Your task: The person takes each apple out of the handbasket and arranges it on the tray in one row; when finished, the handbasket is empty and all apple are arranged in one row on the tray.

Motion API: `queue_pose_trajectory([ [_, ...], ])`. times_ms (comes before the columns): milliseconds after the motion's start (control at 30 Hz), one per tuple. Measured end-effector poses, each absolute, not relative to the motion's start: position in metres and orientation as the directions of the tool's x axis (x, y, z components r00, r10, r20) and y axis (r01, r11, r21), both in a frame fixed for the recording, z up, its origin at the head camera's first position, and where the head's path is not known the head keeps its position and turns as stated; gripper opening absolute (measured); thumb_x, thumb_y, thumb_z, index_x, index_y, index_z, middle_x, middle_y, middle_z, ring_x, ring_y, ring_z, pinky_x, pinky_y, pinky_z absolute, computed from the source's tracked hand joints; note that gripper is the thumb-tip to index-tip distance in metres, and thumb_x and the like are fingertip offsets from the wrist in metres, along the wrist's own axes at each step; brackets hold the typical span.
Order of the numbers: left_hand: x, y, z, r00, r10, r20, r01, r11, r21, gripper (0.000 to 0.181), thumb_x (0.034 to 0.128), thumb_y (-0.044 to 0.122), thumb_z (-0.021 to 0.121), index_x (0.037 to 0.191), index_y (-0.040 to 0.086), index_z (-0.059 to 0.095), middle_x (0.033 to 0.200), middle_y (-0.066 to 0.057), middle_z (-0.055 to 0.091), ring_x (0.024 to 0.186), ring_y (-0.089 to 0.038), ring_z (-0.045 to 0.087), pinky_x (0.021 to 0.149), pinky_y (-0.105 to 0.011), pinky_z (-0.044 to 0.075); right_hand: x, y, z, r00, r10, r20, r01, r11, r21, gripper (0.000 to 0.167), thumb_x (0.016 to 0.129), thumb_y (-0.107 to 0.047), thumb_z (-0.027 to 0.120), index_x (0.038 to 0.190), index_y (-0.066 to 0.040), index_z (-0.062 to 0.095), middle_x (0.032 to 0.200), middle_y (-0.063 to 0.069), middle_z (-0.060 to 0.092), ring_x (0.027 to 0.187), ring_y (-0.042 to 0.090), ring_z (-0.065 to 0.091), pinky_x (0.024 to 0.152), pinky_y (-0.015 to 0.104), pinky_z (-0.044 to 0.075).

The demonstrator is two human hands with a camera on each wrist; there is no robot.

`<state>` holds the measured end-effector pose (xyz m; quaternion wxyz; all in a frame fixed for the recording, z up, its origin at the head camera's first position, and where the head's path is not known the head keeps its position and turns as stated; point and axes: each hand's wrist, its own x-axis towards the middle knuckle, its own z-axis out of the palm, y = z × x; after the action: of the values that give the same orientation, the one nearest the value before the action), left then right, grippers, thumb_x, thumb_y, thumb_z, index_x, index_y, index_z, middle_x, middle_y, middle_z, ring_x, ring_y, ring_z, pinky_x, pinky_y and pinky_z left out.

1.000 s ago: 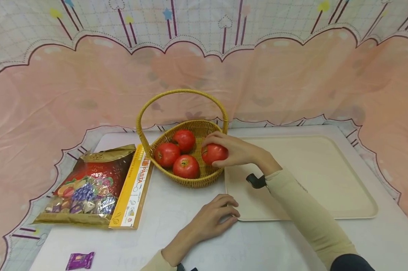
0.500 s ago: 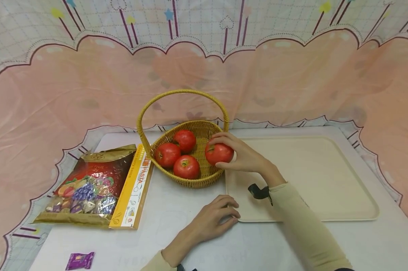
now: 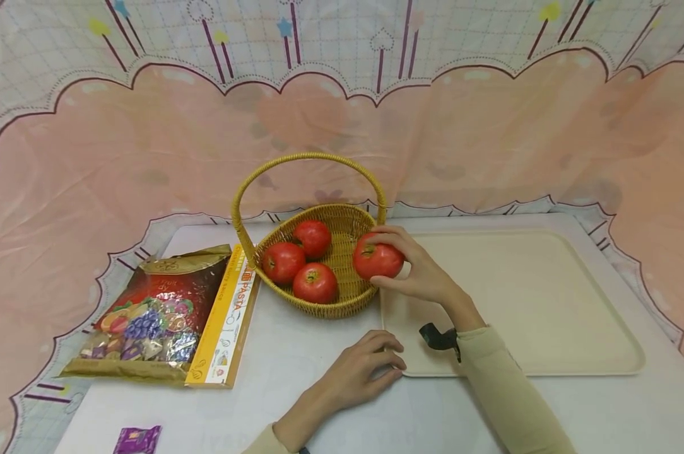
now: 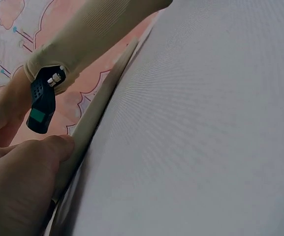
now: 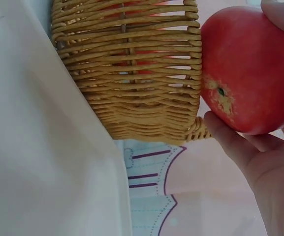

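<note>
My right hand [image 3: 420,270] grips a red apple [image 3: 371,258] between thumb and fingers, above the right rim of the woven basket [image 3: 342,310]. In the right wrist view the held apple [image 5: 255,69] appears beside the basket's outer wall [image 5: 137,93], with its tan-marked hollow showing. Inside the basket's left half lie a left apple [image 3: 284,262], a back apple [image 3: 313,238] and a front apple [image 3: 315,284]. My left hand [image 3: 365,367], fingers loosely bent, rests at the near left corner of the cream tray [image 3: 518,296]; the left wrist view shows its thumb [image 4: 58,145] touching the tray's edge.
Left of the basket lie a yellow-and-white pasta box [image 3: 223,328] and a shiny candy bag [image 3: 154,315]. A purple wrapped candy [image 3: 137,439] is near the table's front left. The basket's tall arched handle [image 3: 310,156] rises beside the right hand. A patterned cloth [image 3: 342,139] hangs behind.
My right hand has lifted the apple and carried it rightwards from the basket's interior to above its right rim. The left hand has stayed at the tray corner.
</note>
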<state>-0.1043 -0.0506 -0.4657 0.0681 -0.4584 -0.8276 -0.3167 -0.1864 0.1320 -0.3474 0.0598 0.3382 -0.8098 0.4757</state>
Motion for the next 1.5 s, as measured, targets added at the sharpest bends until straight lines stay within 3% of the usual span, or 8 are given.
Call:
queue_pose_trajectory([
  [167,-0.103,-0.050,-0.467,-0.571,0.715,0.403,0.799,0.371,0.472,0.008,0.0902,0.025,0.063,0.096,0.024,0.069,0.117,0.008,0.057,0.120,-0.006,0.046,0.096,-0.022,0.045,-0.182,0.137,-0.349,-0.786,-0.460,0.414,-0.585,0.334,-0.739,0.057,0.077,-0.009,0.077,0.128,-0.009,0.051,0.141,0.011,0.040,0.130,0.026,0.042,0.098,0.049,0.046],
  [767,-0.106,-0.049,-0.467,-0.567,0.720,0.401,0.801,0.369,0.471,0.007,0.0890,0.024,0.065,0.094,0.024,0.070,0.115,0.008,0.059,0.118,-0.005,0.047,0.099,-0.021,0.043,-0.186,0.148,-0.353,-0.775,-0.440,0.453,-0.610,0.337,-0.717,0.059,0.075,-0.004,0.078,0.125,-0.004,0.047,0.139,0.017,0.040,0.127,0.027,0.044,0.098,0.048,0.046],
  [1067,-0.107,-0.050,-0.467,-0.564,0.714,0.415,0.804,0.361,0.473,0.007,0.0892,0.024,0.065,0.095,0.024,0.070,0.114,0.007,0.059,0.118,-0.005,0.047,0.100,-0.022,0.042,-0.206,0.163,-0.378,-0.790,-0.401,0.465,-0.602,0.359,-0.714,0.062,0.072,-0.014,0.081,0.125,-0.019,0.048,0.138,0.000,0.043,0.125,0.017,0.045,0.098,0.043,0.046],
  [1300,-0.107,-0.050,-0.468,-0.570,0.713,0.409,0.798,0.361,0.483,0.007,0.0898,0.025,0.064,0.095,0.025,0.069,0.115,0.008,0.058,0.118,-0.004,0.046,0.101,-0.023,0.042,-0.211,0.171,-0.383,-0.775,-0.422,0.470,-0.619,0.357,-0.700,0.062,0.073,-0.015,0.080,0.126,-0.021,0.049,0.136,0.002,0.040,0.124,0.019,0.043,0.097,0.048,0.047],
  [1500,-0.107,-0.050,-0.467,-0.566,0.718,0.405,0.800,0.360,0.479,0.008,0.0907,0.026,0.063,0.095,0.024,0.069,0.116,0.008,0.058,0.119,-0.005,0.046,0.100,-0.023,0.042,-0.206,0.173,-0.377,-0.816,-0.407,0.410,-0.561,0.392,-0.729,0.065,0.073,-0.011,0.080,0.132,-0.016,0.051,0.136,0.007,0.037,0.123,0.026,0.044,0.096,0.051,0.047],
])
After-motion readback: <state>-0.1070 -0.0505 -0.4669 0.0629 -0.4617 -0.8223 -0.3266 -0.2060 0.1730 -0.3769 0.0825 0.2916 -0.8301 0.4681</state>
